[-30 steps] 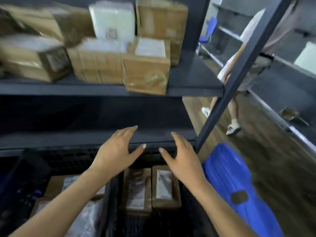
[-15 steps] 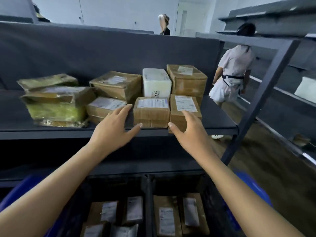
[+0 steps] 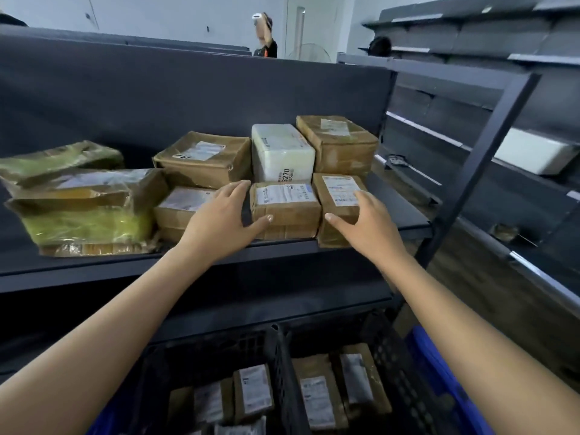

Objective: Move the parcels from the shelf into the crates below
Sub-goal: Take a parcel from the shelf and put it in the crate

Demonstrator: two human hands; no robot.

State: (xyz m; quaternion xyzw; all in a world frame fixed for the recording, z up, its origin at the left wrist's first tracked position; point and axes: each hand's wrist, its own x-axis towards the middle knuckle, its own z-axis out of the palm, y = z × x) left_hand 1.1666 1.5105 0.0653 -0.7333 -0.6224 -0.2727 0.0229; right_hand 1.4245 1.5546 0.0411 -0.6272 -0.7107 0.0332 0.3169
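Several taped brown parcels lie on the dark shelf (image 3: 94,268). My left hand (image 3: 219,219) lies against the left side of a small labelled box (image 3: 287,204) at the shelf's front, its thumb on the box's front face. My right hand (image 3: 368,224) rests on the neighbouring labelled box (image 3: 337,191) at the right, fingers fairly straight over its top, thumb by its front left edge. Neither box is lifted. Below stand two black crates, the left crate (image 3: 204,343) and the right crate (image 3: 389,346), each holding labelled parcels.
Behind the two boxes sit a white parcel (image 3: 282,152) and more brown boxes (image 3: 339,142); a yellow-green wrapped parcel (image 3: 81,221) lies at the left. A slanted shelf post (image 3: 477,164) stands at the right, a blue crate (image 3: 439,368) beside it. A person (image 3: 266,39) stands beyond the shelf.
My view has risen from the crates to the shelf. Both hands have moved up and forward from the lower shelf edge and now touch the two front boxes.
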